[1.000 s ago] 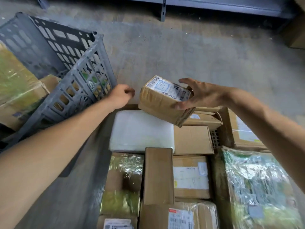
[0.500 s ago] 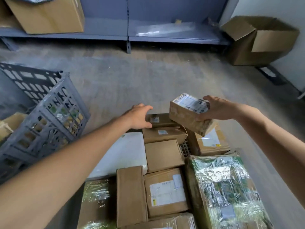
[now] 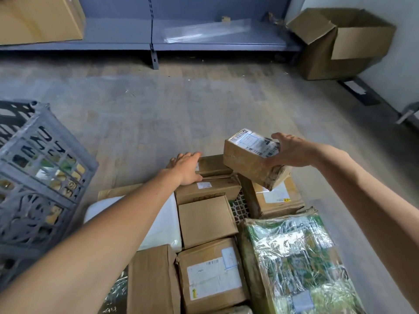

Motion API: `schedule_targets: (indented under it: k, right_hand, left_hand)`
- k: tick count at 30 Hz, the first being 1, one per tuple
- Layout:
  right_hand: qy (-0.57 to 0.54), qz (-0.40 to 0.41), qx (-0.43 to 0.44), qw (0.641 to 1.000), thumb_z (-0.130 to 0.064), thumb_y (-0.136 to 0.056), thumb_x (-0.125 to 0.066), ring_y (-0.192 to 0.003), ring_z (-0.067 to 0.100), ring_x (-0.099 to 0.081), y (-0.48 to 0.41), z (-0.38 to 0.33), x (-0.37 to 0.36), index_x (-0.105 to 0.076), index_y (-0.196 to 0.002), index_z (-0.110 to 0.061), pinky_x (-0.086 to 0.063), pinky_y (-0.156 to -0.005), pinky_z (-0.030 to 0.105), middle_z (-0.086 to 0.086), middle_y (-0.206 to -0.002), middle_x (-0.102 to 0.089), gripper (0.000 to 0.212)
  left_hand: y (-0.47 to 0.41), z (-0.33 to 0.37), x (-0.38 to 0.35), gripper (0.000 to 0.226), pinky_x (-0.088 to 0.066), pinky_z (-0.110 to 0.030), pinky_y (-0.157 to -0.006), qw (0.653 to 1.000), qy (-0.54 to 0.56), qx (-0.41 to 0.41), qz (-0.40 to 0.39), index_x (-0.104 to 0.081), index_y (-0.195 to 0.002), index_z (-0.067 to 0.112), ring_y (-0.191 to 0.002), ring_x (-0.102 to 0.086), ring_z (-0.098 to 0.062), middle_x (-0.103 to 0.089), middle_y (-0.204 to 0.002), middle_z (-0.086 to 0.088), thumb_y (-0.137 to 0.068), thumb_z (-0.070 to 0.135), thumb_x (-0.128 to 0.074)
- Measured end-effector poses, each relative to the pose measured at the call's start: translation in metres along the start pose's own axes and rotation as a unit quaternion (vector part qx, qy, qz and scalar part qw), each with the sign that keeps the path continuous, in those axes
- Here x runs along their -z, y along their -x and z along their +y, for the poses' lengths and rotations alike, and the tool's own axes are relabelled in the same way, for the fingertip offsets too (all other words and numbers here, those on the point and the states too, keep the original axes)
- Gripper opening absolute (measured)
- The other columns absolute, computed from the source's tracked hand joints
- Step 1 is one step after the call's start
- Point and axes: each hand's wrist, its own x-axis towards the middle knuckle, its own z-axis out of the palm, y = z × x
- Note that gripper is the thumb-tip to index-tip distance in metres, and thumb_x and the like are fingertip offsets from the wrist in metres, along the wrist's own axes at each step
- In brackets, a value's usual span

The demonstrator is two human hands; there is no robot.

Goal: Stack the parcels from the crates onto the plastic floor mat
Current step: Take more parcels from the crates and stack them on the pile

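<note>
My right hand point(image 3: 289, 152) grips a small brown parcel point(image 3: 247, 162) with a white shipping label, tilted in the air above the far right of the stack. My left hand point(image 3: 187, 167) lies flat with straight fingers on a small brown box point(image 3: 213, 165) at the far end of the stack. Below are several parcels laid side by side: a white padded one point(image 3: 163, 220), plain brown boxes point(image 3: 205, 219), a labelled box point(image 3: 213, 275) and a large film-wrapped green one point(image 3: 294, 261). A strip of the white lattice floor mat point(image 3: 240, 207) shows between boxes.
A grey plastic crate point(image 3: 38, 184) with parcels inside stands at the left. Bare concrete floor point(image 3: 181, 105) lies beyond the stack. A blue-grey shelf point(image 3: 204, 41) runs along the back, with an open cardboard box point(image 3: 340, 41) in the right corner.
The view has tilted up and the crate slid left. My left hand moved from beside the crate onto the far small box and flattened. My right hand still holds the labelled parcel.
</note>
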Motion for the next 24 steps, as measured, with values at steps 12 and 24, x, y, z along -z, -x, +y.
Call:
schedule_targets:
  k: [12,24]
  right_hand:
    - [-0.079,0.025,-0.011,0.997,-0.048,-0.082,-0.073,-0.106,0.022,-0.050,0.006,0.014,0.009,-0.023,-0.153,-0.015,-0.039,-0.079,0.031,0.013,-0.140,-0.050,0.093]
    - [-0.132,0.027,-0.032,0.990,-0.051,-0.081,-0.073,-0.105,0.021,-0.051,0.004,0.036,0.012,-0.023,-0.152,-0.019,-0.038,-0.081,0.034,0.011,-0.134,-0.054,0.093]
  left_hand:
    - [-0.013,0.004,-0.001,0.085,-0.035,-0.044,-0.111,0.998,-0.044,-0.049,-0.004,-0.022,-0.155,0.028,-0.135,-0.039,-0.028,-0.040,-0.147,-0.006,-0.085,0.031,-0.071]
    - [-0.047,0.020,0.021,0.080,-0.035,-0.045,-0.110,0.982,-0.134,-0.124,-0.051,-0.036,-0.148,0.026,-0.133,-0.040,-0.025,-0.047,-0.141,-0.001,-0.079,0.030,-0.078]
